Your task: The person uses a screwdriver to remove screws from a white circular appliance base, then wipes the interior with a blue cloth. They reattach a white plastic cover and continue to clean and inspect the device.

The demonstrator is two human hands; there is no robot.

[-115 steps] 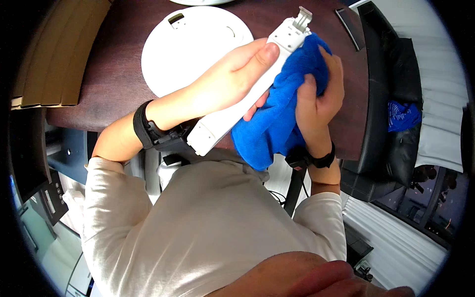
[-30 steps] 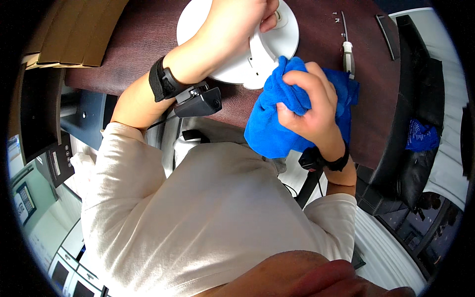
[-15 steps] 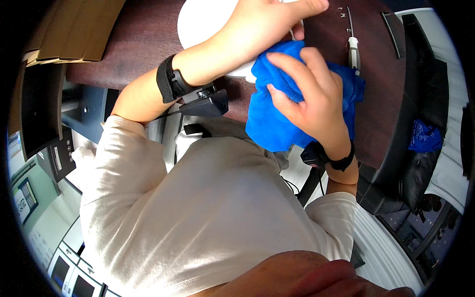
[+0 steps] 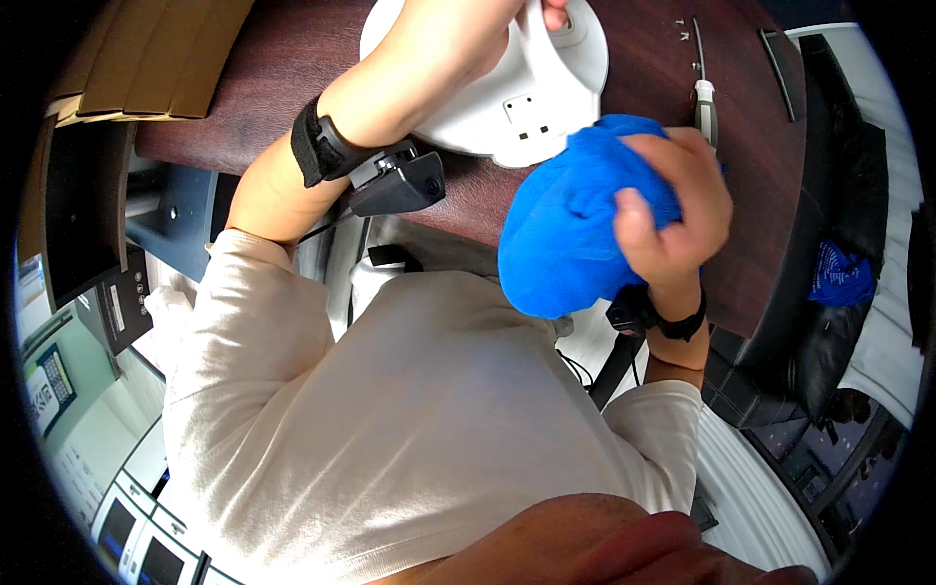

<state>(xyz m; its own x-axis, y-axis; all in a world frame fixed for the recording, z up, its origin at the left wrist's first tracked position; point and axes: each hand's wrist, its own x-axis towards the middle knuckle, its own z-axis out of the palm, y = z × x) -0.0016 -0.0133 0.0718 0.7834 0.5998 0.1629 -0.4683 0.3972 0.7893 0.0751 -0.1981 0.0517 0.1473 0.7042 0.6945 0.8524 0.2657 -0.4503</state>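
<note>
A white round plate-like part (image 4: 458, 122) lies on the dark reddish table, with a white bar rising across it and small square holes near its near edge. My left hand (image 4: 478, 34) is closed round the bar at the top of the view, fingertips showing on its far side; part of the hand is cut off by the frame. In my right hand (image 4: 687, 210) a blue cloth (image 4: 561, 239) is bunched, fingers curled into it. The cloth hangs over the table's near edge and meets the white part's right side.
A screwdriver (image 4: 705, 109) lies right of the cloth, with small screws (image 4: 683, 35) near its tip. Farther right is a thin dark flat object (image 4: 778, 74). A cardboard box (image 4: 161, 58) stands at the far left. Blue fabric (image 4: 840, 275) rests on a black seat.
My right hand has moved right with the cloth, uncovering more of the white part. My left hand has shifted up and left and its fingers now wrap the white bar.
</note>
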